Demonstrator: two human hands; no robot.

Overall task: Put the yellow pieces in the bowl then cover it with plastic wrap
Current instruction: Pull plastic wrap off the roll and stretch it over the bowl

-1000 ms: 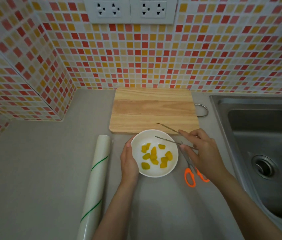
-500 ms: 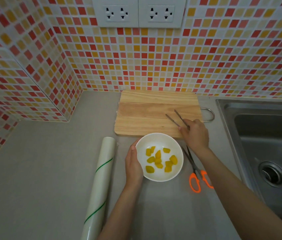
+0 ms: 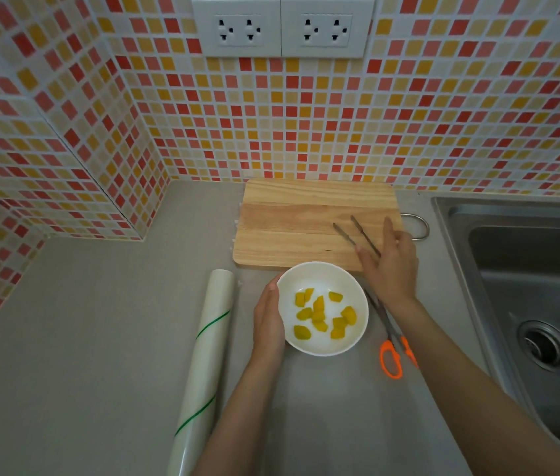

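A white bowl (image 3: 319,277) stands on the grey counter just in front of the cutting board, with several yellow pieces (image 3: 319,312) inside. My left hand (image 3: 268,317) cups the bowl's left side. Metal tongs (image 3: 350,232) lie on the right part of the wooden cutting board (image 3: 306,214). My right hand (image 3: 391,266) rests flat over their rear end with fingers spread. A roll of plastic wrap (image 3: 206,355) with green stripes lies left of the bowl, pointing away from me.
Orange-handled scissors (image 3: 391,359) lie right of the bowl, partly under my right forearm. A steel sink (image 3: 529,286) fills the right side. Tiled walls close the back and left, with sockets (image 3: 282,27) above the board.
My right hand carried the tongs from above the bowl to the cutting board and spread its fingers over them. My left hand stayed on the bowl.
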